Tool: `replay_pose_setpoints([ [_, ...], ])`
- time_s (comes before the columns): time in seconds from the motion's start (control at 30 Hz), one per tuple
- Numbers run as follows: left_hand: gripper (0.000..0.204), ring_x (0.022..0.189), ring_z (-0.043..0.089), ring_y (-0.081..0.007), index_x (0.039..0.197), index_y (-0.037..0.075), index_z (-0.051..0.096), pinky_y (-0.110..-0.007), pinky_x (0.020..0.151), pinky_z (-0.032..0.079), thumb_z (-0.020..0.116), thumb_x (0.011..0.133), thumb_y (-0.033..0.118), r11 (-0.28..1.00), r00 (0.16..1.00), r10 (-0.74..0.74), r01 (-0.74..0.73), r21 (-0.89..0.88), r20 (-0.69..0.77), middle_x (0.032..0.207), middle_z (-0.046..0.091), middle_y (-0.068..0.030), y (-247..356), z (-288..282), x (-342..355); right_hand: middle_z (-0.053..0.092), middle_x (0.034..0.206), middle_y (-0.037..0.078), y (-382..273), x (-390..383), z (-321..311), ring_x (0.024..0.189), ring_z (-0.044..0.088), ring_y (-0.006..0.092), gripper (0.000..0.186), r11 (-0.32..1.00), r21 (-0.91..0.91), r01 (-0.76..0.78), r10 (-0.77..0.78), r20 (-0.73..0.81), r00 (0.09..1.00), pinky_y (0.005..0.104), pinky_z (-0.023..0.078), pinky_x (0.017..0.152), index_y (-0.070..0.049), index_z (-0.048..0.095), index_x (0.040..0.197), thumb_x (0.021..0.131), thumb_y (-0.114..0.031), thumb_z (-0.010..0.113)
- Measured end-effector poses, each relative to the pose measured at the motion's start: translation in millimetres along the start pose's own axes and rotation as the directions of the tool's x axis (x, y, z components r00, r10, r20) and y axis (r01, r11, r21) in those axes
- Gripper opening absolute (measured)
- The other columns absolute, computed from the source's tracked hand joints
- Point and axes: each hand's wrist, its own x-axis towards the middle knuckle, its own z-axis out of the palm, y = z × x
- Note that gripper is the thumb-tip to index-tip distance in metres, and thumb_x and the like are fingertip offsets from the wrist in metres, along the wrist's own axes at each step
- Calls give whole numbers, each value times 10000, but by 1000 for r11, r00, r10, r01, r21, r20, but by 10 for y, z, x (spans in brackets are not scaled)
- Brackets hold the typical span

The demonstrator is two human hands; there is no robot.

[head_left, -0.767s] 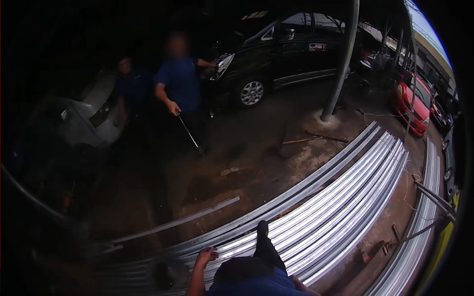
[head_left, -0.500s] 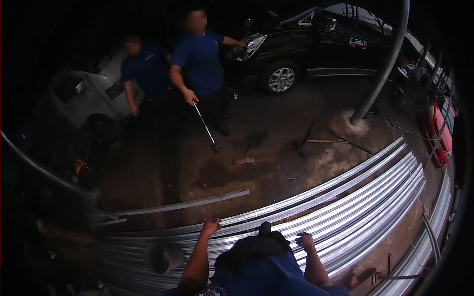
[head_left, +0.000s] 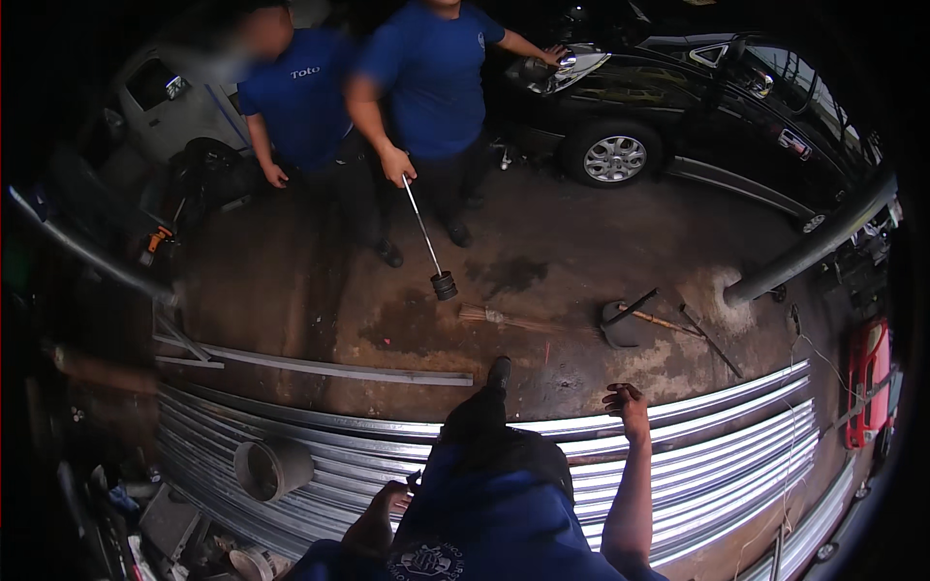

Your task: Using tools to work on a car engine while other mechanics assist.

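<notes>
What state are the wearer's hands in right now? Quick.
Left hand: cannot be told, partly hidden beside the dark-blue fabric shirt.
Right hand: open, fingers loosely bent, nothing seen in it.

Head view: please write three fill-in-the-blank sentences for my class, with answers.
Of the person's left hand and right hand, the ____ one appears higher in the picture.
Both co-workers' shirts are coloured ____.
The large vehicle at the top right is coloured ____.
Missing words: right; blue; black.

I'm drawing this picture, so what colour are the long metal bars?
The metal bars are shiny silver-grey, seen best in the head view.
</notes>
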Motion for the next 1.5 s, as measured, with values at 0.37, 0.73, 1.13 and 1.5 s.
replay_pose_setpoints([
  [0.37,793,1153,624,-319,1493,1,441,-415,1015,486,456,1037,650,254,200,713,-967,-18,-672,1244,653,-192,6892,520,502,729,815,97,-173,2884,66,661,656,143,293,999,10,-41,42,-101,994,267,499,592,-30,679,1102,1068,-253,492],
  [0.73,438,392,266,-97,656,196,412,-280,400,222,635,989,371,76,630,522,-705,-705,-575,513,300,61,9192,1725,116,746,1085,124,-1837,5093,300,1001,675,214,505,956,-240,167,-117,208,971,356,516,879,-42,692,1237,1057,-490,545],
  [1.13,503,429,184,-99,610,225,283,-286,439,207,623,971,309,-74,471,815,-495,-866,-338,510,198,66,11290,3038,-278,654,1277,153,-3202,7612,-207,1151,655,259,726,989,136,-50,-47,626,779,434,559,933,0,527,1428,1037,-610,485],
  [1.5,493,439,228,-98,614,221,309,-288,453,239,616,985,330,-81,436,823,-547,-834,-365,519,242,65,12290,3529,-707,717,917,121,-3876,8159,-410,721,718,232,462,950,305,-59,-108,502,858,374,606,556,-22,615,1177,1055,-458,527],
])
